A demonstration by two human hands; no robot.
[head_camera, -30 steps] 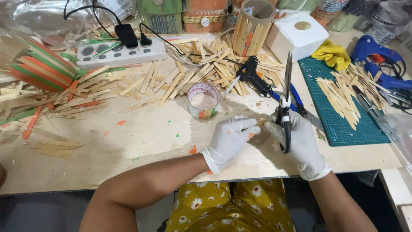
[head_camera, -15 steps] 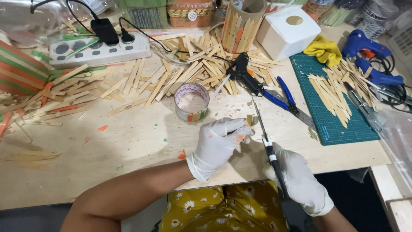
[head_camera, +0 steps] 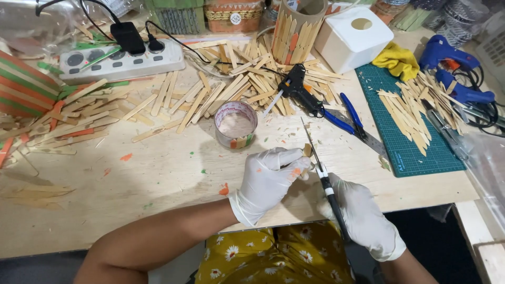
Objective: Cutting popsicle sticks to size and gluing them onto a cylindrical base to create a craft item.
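Just right of the frame's centre, the left hand [head_camera: 268, 176], in a white glove, pinched a small piece of wooden stick [head_camera: 307, 151] between thumb and fingertips, the other fingers curled under. The piece stood up from the fingertips, its upper end touching or just beside the blade of the scissors [head_camera: 317, 164]; whether the blades had closed on it could not be told. The right hand [head_camera: 363, 215], also gloved, lay lower right of the left one, wrapped in a fist round the black scissor handles. The scissors' long axis ran steeply from the lower right up toward the upper left, the tip pointing at the roll of tape [head_camera: 236, 124] above the hands. So the stick piece lay up and left of the right hand, along the blade, and right at the left hand's fingertips, which were the nearer to it. A black glue gun [head_camera: 297, 88] and blue-handled pliers [head_camera: 348, 115] lay above and to the right on the plywood table [head_camera: 158, 173], with a green cutting mat [head_camera: 415, 152] at the right edge.
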